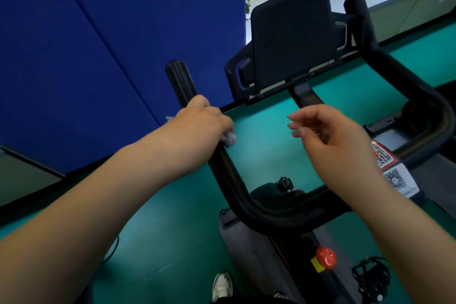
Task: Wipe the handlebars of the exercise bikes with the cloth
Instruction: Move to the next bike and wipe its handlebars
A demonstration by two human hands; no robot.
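Observation:
A black exercise bike handlebar (pixel 237 195) loops in front of me, with a left horn rising to a rounded tip and a right arm curving away. My left hand (pixel 204 123) grips the left bar with a pale cloth (pixel 230 139) wrapped under the fingers; only small bits of cloth show at the hand's edges. My right hand (pixel 330 136) hovers in the air between the two bars, fingers loosely bent, holding nothing and touching nothing.
A black console screen (pixel 291 39) stands at the front of the bars. A red knob (pixel 325 258) and a pedal (pixel 371 279) sit low on the frame. A blue partition (pixel 98 57) stands at the left; green floor (pixel 172 242) below.

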